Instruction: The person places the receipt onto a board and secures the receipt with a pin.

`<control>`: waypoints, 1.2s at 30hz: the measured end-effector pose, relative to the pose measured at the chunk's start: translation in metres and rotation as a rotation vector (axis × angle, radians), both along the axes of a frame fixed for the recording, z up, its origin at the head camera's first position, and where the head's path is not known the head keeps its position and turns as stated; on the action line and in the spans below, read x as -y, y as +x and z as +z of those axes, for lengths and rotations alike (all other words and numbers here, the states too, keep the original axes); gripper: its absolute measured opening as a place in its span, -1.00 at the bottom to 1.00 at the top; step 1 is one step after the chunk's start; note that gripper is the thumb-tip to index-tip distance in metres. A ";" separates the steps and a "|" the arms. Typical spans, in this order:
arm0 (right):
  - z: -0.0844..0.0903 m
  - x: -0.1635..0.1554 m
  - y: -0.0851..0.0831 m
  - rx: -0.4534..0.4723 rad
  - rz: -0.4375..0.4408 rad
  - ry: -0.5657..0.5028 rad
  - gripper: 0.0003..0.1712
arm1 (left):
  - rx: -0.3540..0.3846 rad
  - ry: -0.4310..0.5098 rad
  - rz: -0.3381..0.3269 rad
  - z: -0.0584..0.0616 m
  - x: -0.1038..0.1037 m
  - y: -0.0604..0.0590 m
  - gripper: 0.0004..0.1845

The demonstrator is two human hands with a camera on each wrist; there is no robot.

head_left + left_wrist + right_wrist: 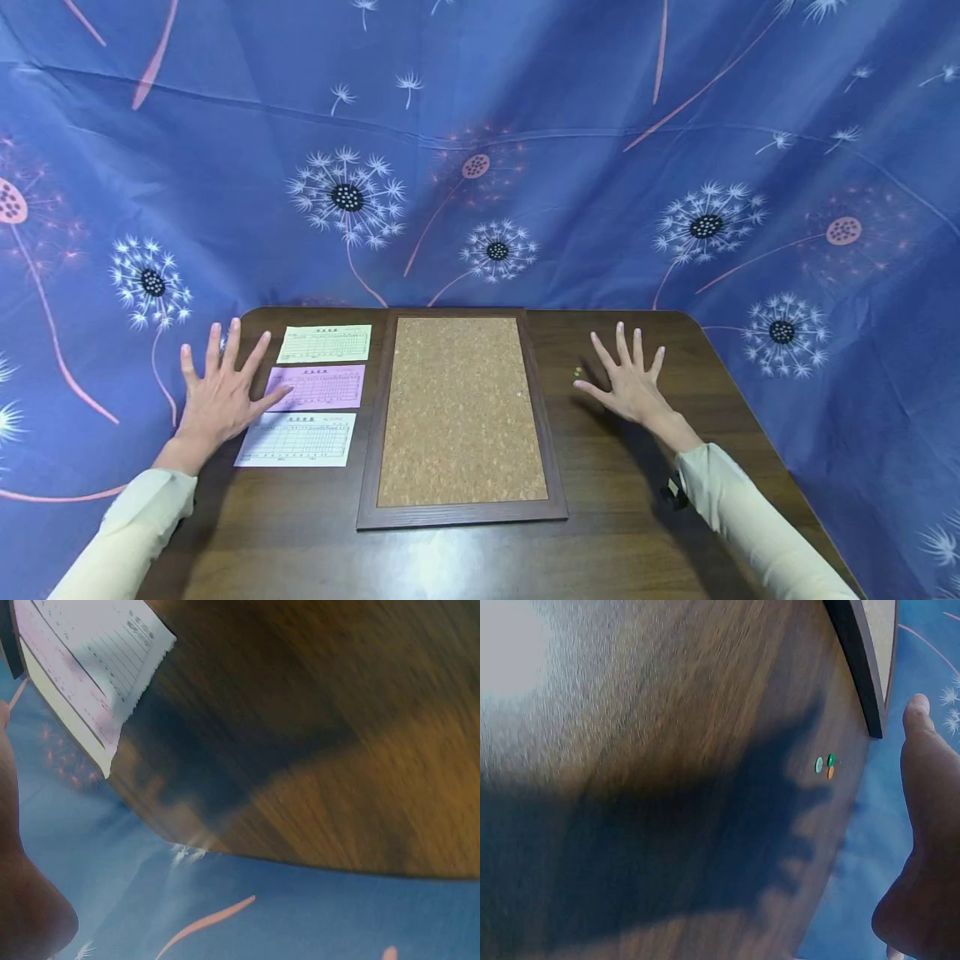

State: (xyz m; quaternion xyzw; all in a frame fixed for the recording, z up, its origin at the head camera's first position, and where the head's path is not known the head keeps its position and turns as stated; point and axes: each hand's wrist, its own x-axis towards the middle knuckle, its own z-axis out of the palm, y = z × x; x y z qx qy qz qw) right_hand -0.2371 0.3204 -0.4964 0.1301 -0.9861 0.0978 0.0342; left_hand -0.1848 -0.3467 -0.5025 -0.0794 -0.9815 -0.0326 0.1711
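Both hands hover spread and hold nothing: the left hand (217, 396) at 9 o'clock of the cork board (461, 412) beside the paper slips (316, 387), the right hand (628, 379) at 3 o'clock near the small pins (577, 372) on the counter (615, 508).

You are sitting at a staged recording desk, not a lived-in room: a blue dandelion-print cloth (525, 125) is hanging around the dark wooden table (615, 533), with a cork board (461, 412) lying at its middle and printed forms (315, 387) lying by its left edge.

Three slips (313, 388) left of the corkboard (461, 412), probably pushpins (577, 372) right, on the table (615, 533).
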 end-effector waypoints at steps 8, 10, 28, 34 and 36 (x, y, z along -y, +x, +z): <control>-0.002 0.011 0.002 0.051 0.013 -0.076 0.16 | -0.007 0.070 0.011 -0.004 0.002 0.002 0.16; -0.003 0.013 0.003 0.067 0.018 -0.107 0.16 | 0.010 0.093 0.013 -0.006 0.003 0.001 0.15; -0.013 0.057 0.018 0.153 0.268 -0.514 -0.07 | 0.164 0.458 0.029 -0.022 -0.007 -0.005 0.06; -0.020 0.069 0.024 0.254 0.285 -0.622 -0.16 | 0.232 0.531 0.054 -0.023 -0.012 -0.010 0.04; -0.024 0.070 0.025 0.293 0.284 -0.653 -0.16 | 0.265 0.546 0.059 -0.023 -0.013 -0.012 0.05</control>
